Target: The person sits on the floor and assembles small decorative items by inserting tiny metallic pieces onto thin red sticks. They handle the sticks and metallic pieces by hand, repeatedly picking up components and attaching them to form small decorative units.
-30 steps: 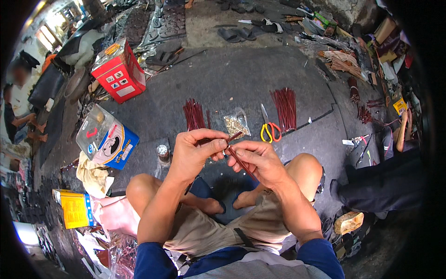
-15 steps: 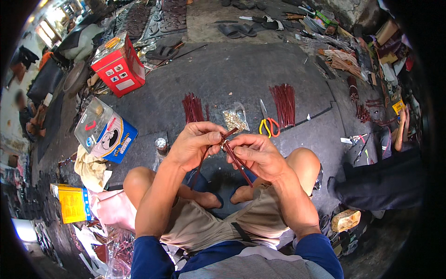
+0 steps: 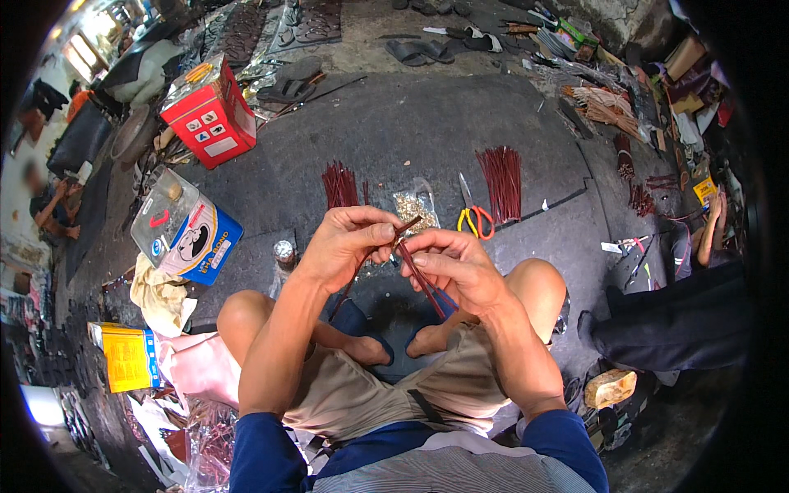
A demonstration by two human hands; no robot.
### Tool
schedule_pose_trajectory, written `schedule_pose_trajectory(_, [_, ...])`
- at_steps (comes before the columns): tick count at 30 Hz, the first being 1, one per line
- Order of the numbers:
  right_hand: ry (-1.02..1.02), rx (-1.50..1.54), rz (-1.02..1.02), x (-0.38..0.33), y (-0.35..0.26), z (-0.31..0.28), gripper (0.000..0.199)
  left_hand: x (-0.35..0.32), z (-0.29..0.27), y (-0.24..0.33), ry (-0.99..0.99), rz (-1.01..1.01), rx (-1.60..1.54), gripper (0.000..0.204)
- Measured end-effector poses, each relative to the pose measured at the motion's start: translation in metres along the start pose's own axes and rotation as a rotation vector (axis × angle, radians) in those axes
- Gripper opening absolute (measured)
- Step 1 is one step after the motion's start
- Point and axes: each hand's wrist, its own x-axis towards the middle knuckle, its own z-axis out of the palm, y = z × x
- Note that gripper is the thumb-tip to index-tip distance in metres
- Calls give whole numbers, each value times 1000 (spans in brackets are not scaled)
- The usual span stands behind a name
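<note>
Thin dark red straps (image 3: 424,287) are pinched between my two hands, above the gap between my knees. My left hand (image 3: 345,246) is closed on the upper end, with a strip trailing below its fingers. My right hand (image 3: 457,267) pinches the straps close by, and their long ends slant down past the fingers. Whether a small metal piece sits between the fingertips is too hidden to tell. Just beyond lies a clear bag (image 3: 415,205) of small gold-coloured pieces. Scissors (image 3: 471,212) with yellow and orange handles lie to its right.
Dark red strap bundles lie at left (image 3: 339,186) and right (image 3: 500,185) of the bag. A red box (image 3: 215,123), a blue-and-white tub (image 3: 193,234) and a yellow tin (image 3: 127,357) stand at left. Another person's hands (image 3: 713,222) show at far right. Sandals (image 3: 419,52) lie far ahead.
Both hands keep their pinch on the straps and shift slightly. The straps' long ends below my right hand have swung a little lower. Little else differs.
</note>
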Motion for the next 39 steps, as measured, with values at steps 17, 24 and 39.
schedule_pose_trajectory(17, [36, -10, -10, 3, 17, -1, 19, -5, 2, 3, 97, 3, 156, 16])
schedule_pose_trajectory(24, [136, -156, -56, 4, 21, 6, 16, -3, 2, -1, 156, 9, 221, 16])
schedule_pose_trajectory(39, [141, 117, 69, 8, 25, 0, 20, -4, 9, -3, 215, 135, 412, 17])
